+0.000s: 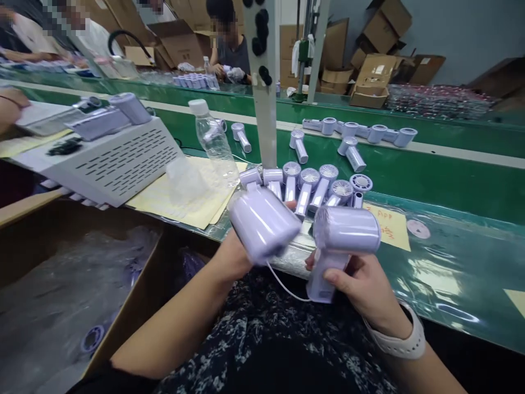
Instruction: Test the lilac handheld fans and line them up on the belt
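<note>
My left hand (234, 256) is closed around a lilac handheld fan (264, 223), whose head is tilted and slightly blurred. That fan hides most of my left fingers. In my right hand (363, 283), thumb across the handle, is a second lilac handheld fan (348, 230), held upright with its head sideways. A thin white cable (284, 285) hangs from beneath the left fan to the base of the right fan's handle. Just beyond both hands, several more lilac fans (308, 178) lie close together on the green table (463, 257).
A clear plastic bottle (215, 143) stands left of a metal post (266, 120). Beside it are yellow papers (197, 210) and a slotted white metal box (123, 158). More fans lie on the green conveyor (410, 175). A carton (123, 328) with plastic bags is lower left. Co-workers sit across.
</note>
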Tool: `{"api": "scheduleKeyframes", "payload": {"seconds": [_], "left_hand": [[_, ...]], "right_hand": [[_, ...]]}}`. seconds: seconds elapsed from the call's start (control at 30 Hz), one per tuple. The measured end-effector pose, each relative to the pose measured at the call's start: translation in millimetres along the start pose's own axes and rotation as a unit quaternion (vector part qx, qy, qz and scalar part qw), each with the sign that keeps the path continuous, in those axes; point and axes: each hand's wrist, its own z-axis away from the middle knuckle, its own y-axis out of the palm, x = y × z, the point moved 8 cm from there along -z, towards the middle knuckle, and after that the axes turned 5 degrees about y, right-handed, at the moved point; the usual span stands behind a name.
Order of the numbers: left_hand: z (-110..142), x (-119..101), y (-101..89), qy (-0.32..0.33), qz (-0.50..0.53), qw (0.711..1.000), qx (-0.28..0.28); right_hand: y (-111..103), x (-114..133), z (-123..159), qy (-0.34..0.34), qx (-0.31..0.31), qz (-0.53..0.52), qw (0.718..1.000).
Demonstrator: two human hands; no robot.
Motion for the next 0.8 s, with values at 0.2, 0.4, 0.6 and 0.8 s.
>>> {"api": "scheduleKeyframes", "payload": {"seconds": [0.2,0.4,0.6,0.8], "left_hand": [[-4.7,24.7,11.4,-0.062,0.014,0.998,0.027],[17.1,29.4,44.1,-0.069,0.004,0.988,0.137],[20.3,33.8,54.4,-0.052,-0.008,0.982,0.18],[23.9,35.7,51.5,-0.058,-0.025,0.981,0.182]], "right_hand": [[-24.5,-6.1,1.1,0.067,-0.051,-0.176,0.981],[-23.1,10.6,18.9,-0.014,-0.048,-0.172,0.984],[-6.3,-1.9,19.5,0.015,0.005,-0.174,0.985],[2.7,-12.1,14.3,0.047,0.034,-0.209,0.976]]}}
